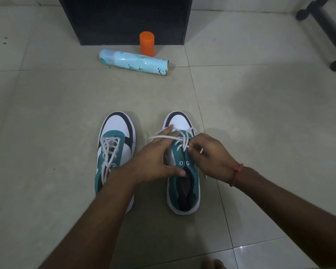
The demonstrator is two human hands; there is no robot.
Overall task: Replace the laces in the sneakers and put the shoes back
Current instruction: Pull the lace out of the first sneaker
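Observation:
Two teal, white and black sneakers stand side by side on the tiled floor, toes pointing away from me. The left sneaker is laced with a white lace. The right sneaker has a loose white lace threaded through its front eyelets only. My left hand rests on the right sneaker's inner side, fingers spread, with the lace lying across them. My right hand pinches the lace over the eyelets, fingers curled.
A light blue spray can lies on its side further ahead, with an orange cylinder standing behind it. A dark cabinet stands at the back. A black chair base is at the far right.

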